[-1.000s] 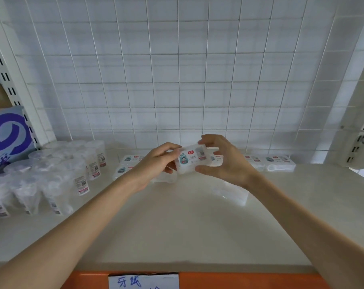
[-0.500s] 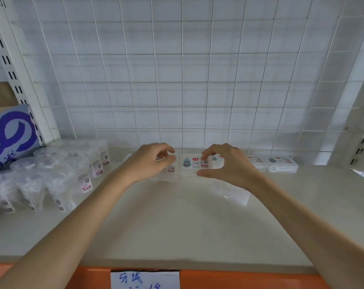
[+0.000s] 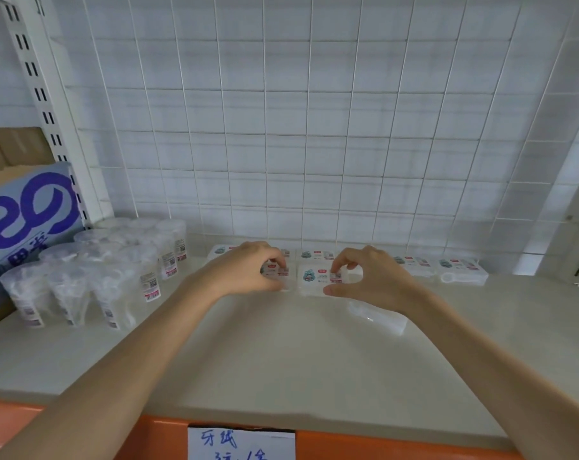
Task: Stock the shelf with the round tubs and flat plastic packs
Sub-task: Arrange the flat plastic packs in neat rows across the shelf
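My right hand (image 3: 371,280), right of centre in the frame, pinches a flat pack (image 3: 314,281): the thumb sits on its near edge and the curled index finger presses down on its labelled top. The pack lies flat on the shelf (image 3: 281,353), just in front of the back row of packs (image 3: 460,268) that runs along the foot of the wire grid (image 3: 281,127). My left hand (image 3: 245,270), just left of centre, curls over a second pack (image 3: 276,272) that lies touching the first one's left side, with fingertips on top and the thumb at the near edge (most of this pack is hidden under my knuckles). The round tubs (image 3: 115,267) stand upright in a cluster at the left of the frame, well apart from my hands, beside a blue and white box (image 3: 26,207). A crumpled clear wrapper (image 3: 377,315) lies on the shelf just below my right wrist. At the bottom edge an orange lip (image 3: 397,446) carries a handwritten paper label (image 3: 241,443)
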`<act>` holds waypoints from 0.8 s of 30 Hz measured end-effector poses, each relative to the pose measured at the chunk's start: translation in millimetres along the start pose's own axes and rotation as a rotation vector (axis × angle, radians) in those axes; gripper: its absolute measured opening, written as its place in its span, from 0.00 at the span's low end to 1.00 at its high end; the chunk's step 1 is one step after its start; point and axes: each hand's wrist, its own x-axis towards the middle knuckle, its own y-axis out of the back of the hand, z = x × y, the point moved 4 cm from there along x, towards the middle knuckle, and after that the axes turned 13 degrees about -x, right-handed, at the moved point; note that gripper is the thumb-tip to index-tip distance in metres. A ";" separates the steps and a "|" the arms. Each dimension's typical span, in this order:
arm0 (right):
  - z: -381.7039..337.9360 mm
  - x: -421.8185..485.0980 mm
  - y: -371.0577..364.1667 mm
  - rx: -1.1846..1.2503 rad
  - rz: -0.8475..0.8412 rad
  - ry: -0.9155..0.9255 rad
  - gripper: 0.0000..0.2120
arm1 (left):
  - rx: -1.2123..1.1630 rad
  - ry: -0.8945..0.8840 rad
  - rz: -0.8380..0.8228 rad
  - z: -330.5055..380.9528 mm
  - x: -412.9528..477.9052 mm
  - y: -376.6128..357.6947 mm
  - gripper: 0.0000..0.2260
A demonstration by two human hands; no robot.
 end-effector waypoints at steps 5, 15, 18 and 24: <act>-3.1 0.8 -2.4 -0.015 -0.011 0.014 0.11 | -0.009 0.003 -0.008 0.6 -1.1 -1.4 0.16; -8.0 1.3 -2.6 -0.124 0.036 -0.007 0.14 | -0.044 0.013 -0.032 1.7 -0.6 -6.2 0.20; -9.3 1.3 -2.2 -0.151 0.038 0.000 0.14 | -0.040 0.011 -0.031 4.2 -1.6 -6.4 0.20; -11.7 0.5 4.1 -0.110 0.041 0.000 0.16 | -0.020 0.001 -0.035 7.7 -2.7 -4.7 0.19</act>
